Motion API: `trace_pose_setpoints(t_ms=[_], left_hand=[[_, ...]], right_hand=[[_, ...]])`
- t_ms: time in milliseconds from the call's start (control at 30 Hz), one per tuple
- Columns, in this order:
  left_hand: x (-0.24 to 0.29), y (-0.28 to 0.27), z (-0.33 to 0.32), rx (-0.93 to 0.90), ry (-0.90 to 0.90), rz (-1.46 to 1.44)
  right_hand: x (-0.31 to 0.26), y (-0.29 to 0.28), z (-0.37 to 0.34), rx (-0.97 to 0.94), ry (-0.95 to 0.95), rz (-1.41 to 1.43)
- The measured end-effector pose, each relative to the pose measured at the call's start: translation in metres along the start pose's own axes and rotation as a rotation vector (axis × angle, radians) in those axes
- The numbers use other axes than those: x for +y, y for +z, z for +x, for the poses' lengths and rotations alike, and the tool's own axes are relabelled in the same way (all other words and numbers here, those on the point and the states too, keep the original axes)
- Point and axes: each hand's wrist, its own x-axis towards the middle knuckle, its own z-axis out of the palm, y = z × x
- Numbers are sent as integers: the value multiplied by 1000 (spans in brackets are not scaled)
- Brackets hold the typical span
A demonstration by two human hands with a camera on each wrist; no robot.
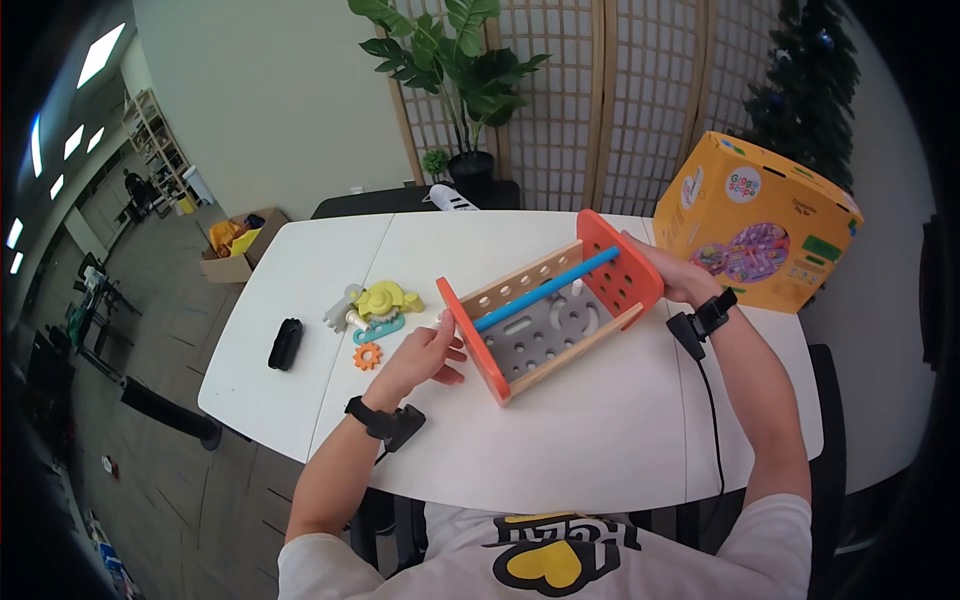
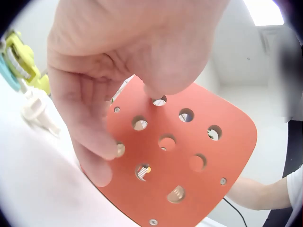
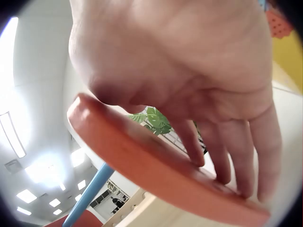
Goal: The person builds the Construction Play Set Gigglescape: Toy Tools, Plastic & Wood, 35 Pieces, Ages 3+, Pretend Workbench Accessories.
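Observation:
Both hands hold a wooden toy toolbox (image 1: pixel 563 352) between them over the white table. It has red-orange ends, pale slatted sides, a grey floor with holes and slots, and a blue bar (image 1: pixel 545 290) across the top. The left hand (image 1: pixel 418 355) touches the outer face of the near-left end panel (image 2: pixel 218 153), fingertips and thumb among its round holes. At the far-right end, the right hand (image 1: pixel 682 275) rests against the other end panel (image 3: pixel 156 165), with long, fairly straight fingers on its outer side. The right thumb is mostly hidden. The toolbox sits at a slant.
Left of the toolbox lie a yellow-green toy piece (image 1: pixel 385 298), a teal piece (image 1: pixel 380 330), a grey piece (image 1: pixel 340 308) and an orange gear (image 1: pixel 367 357). Farther left is a black case (image 1: pixel 286 345). A large yellow box (image 1: pixel 760 220) stands at the table's right back edge.

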Motion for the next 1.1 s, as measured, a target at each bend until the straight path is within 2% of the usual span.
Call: trace_pose_setpoints(t_ms=[100, 300, 367, 500, 533, 600, 733, 867, 967, 1100], left_hand=[[10, 3, -1, -46, 13, -101], [12, -8, 5, -120, 316, -211], [31, -2, -5, -97, 387, -345], [39, 0, 2, -99, 487, -606], [41, 1, 3, -99, 512, -657], [42, 6, 6, -80, 599, -665], [32, 1, 12, -50, 733, -507], [31, -3, -1, -57, 679, -425], [25, -4, -3, -62, 627, -415], [9, 1, 4, -43, 617, -372]], right_hand=[[-6, 10, -5, 16, -4, 0], [-10, 19, -32, 137, -201, 225], [-18, 25, -44, 201, -315, 349], [-27, 26, -63, 241, -359, 462], [-23, 25, -64, 229, -387, 409], [-9, 25, -64, 206, -443, 303], [15, 38, -67, 161, -517, 389], [35, 41, -73, 147, -515, 287], [45, 45, -77, 222, -492, 128], [47, 53, -86, 254, -413, 119]])
